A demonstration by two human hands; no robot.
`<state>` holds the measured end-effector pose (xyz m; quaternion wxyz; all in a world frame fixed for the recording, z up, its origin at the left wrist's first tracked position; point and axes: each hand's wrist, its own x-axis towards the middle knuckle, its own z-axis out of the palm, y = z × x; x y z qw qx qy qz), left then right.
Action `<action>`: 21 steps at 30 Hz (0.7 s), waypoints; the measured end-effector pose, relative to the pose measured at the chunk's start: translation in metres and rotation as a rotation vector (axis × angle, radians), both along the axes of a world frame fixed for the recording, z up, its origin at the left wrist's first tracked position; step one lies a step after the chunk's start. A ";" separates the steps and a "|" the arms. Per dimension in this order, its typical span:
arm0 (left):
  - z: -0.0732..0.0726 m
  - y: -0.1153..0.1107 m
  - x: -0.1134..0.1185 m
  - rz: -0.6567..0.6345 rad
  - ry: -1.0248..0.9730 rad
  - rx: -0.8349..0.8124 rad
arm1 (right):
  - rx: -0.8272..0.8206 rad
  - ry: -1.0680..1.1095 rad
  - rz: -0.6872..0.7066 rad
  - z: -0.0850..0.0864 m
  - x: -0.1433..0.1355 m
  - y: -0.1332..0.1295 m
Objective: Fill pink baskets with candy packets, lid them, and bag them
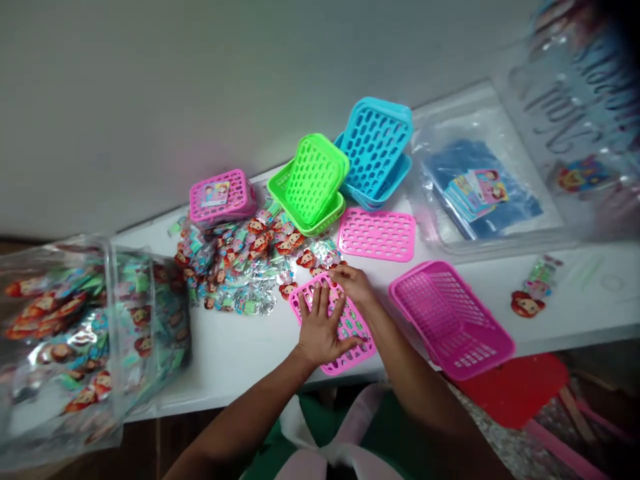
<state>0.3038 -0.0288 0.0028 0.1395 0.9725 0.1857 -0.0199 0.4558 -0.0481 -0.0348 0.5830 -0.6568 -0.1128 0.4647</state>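
Note:
A pink perforated lid [345,363] is in front of me near the table's front edge, with small green-and-silver printed packets showing through its holes. My left hand [323,330] lies flat on this lid, fingers spread. At the lid's far right corner, my right hand [354,283] has its fingers bent around the edge; the fingertips are partly hidden. Just right of it a deeper pink basket [450,320] lies tilted, its inside showing. Behind my hands rests another pink lid [377,235]. Loose packets with red-haired doll faces [250,250] are heaped to the left.
Green baskets [313,183] and blue baskets [377,150] are stacked at the back, beside a closed pink basket [220,195]. A clear bag of packets [75,347] fills the left. Plastic-wrapped cards [480,193] lie right. A red stool [525,387] stands below the edge.

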 end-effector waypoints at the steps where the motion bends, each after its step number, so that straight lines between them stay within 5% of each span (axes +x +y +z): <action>1: 0.000 0.000 0.000 0.005 -0.010 -0.015 | 0.002 0.018 0.007 0.001 0.002 -0.001; 4: 0.001 0.001 -0.003 0.016 -0.039 -0.067 | -0.005 -0.047 0.106 0.012 0.009 0.004; 7: 0.001 0.002 -0.007 0.023 -0.076 -0.115 | -0.077 -0.184 0.351 0.022 0.012 0.023; 10: -0.001 0.003 -0.010 0.040 -0.117 -0.155 | -0.154 -0.258 0.608 0.022 0.011 0.044; 14: -0.005 0.003 -0.014 0.036 -0.169 -0.191 | -0.178 -0.224 0.767 0.025 0.010 0.060; 21: -0.010 0.002 -0.019 0.049 -0.259 -0.219 | -0.218 -0.264 1.109 0.031 -0.023 0.092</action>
